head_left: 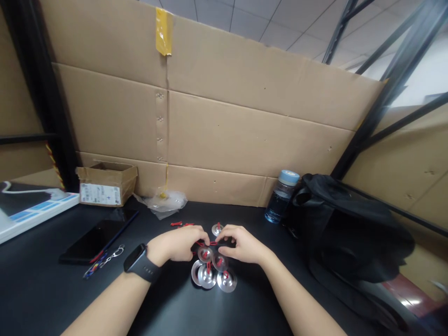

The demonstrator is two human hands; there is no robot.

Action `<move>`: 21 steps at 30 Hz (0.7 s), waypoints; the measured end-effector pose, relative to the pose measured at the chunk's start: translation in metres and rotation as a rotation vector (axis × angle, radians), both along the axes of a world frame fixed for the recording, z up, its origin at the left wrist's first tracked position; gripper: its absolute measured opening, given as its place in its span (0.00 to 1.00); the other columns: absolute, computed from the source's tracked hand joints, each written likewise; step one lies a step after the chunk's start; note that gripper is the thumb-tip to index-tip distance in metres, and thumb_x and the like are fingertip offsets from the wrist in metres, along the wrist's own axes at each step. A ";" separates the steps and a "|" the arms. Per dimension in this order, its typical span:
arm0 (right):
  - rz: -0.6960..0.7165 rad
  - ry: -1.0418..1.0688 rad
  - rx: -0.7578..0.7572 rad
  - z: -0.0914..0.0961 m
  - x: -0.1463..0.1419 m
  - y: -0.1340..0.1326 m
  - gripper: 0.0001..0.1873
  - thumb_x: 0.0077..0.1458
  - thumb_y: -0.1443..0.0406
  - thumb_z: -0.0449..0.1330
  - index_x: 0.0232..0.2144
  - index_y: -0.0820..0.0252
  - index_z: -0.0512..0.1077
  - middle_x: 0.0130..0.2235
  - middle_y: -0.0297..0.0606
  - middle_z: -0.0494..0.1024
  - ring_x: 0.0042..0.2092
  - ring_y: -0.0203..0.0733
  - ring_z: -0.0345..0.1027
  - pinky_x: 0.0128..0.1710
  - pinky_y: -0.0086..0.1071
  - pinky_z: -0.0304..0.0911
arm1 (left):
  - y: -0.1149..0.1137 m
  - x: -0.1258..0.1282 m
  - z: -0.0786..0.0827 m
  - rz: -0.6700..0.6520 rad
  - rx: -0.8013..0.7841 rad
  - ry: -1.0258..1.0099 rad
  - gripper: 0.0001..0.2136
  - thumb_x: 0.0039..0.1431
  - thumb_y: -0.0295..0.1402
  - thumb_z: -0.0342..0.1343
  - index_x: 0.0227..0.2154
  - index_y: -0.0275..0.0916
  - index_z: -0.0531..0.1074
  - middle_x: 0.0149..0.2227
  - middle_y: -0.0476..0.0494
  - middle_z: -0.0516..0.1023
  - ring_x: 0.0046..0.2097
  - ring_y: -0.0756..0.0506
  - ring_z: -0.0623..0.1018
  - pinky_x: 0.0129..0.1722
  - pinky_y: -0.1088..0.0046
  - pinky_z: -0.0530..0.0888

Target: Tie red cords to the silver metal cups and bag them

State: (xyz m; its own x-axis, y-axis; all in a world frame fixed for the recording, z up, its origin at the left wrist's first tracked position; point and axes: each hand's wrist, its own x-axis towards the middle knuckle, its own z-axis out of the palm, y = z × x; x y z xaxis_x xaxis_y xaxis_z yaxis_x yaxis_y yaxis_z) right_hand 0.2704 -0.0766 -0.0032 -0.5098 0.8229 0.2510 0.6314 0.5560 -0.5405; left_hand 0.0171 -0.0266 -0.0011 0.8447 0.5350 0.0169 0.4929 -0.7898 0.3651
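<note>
Several small silvery finger cymbals with red cords lie clustered on the black tabletop between my hands; one finger cymbal [227, 281] is at the near right of the group. Another finger cymbal [217, 229] sits apart, just beyond my right hand. A red cord [212, 243] runs between my fingertips. My left hand [185, 242], with a dark watch on its wrist, has its fingers closed on the cord's left part. At the cord's right end, the curled fingers of my right hand [241, 243] hold it, with the thumb close to a cymbal.
Loose red cords [177, 223] lie beyond my left hand. Leftward are a dark phone or tablet [100, 235], a keyring [114, 254], an open cardboard box [105, 184] and a power strip [42, 214]. A plastic bag [164, 203], bottle [280, 198] and black backpack [350, 228] stand farther back.
</note>
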 end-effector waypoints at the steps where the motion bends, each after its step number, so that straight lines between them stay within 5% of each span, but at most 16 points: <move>1: 0.008 -0.017 0.003 0.001 0.000 -0.001 0.14 0.52 0.68 0.68 0.43 0.54 0.81 0.40 0.36 0.79 0.38 0.38 0.72 0.36 0.28 0.65 | -0.001 0.000 0.000 0.000 -0.001 0.001 0.25 0.45 0.19 0.60 0.47 0.48 0.78 0.47 0.45 0.78 0.49 0.40 0.78 0.50 0.69 0.73; 7: 0.010 -0.027 -0.001 0.001 0.000 -0.001 0.12 0.54 0.69 0.67 0.42 0.54 0.81 0.39 0.35 0.79 0.38 0.38 0.72 0.38 0.29 0.65 | -0.005 0.008 0.001 0.048 0.041 -0.062 0.10 0.57 0.32 0.61 0.43 0.43 0.78 0.41 0.43 0.78 0.45 0.40 0.79 0.45 0.68 0.72; 14: 0.018 -0.022 -0.008 0.002 -0.002 -0.001 0.10 0.56 0.68 0.66 0.41 0.54 0.81 0.40 0.35 0.81 0.37 0.38 0.73 0.38 0.29 0.65 | -0.014 0.019 -0.001 0.129 0.110 -0.033 0.07 0.54 0.31 0.61 0.38 0.41 0.76 0.42 0.42 0.77 0.44 0.39 0.78 0.43 0.66 0.73; 21: 0.005 0.013 0.028 -0.001 -0.003 -0.001 0.10 0.57 0.68 0.66 0.42 0.54 0.81 0.41 0.37 0.80 0.41 0.41 0.73 0.40 0.31 0.67 | -0.012 0.023 -0.009 0.044 0.145 -0.149 0.23 0.54 0.31 0.63 0.54 0.45 0.72 0.56 0.39 0.75 0.58 0.35 0.75 0.56 0.60 0.72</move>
State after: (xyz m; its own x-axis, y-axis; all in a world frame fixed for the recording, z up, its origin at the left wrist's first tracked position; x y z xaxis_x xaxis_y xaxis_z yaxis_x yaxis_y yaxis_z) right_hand 0.2677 -0.0772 -0.0040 -0.5108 0.8128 0.2801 0.6216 0.5743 -0.5327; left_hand 0.0396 -0.0388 -0.0101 0.8032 0.5540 0.2192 0.4771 -0.8184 0.3202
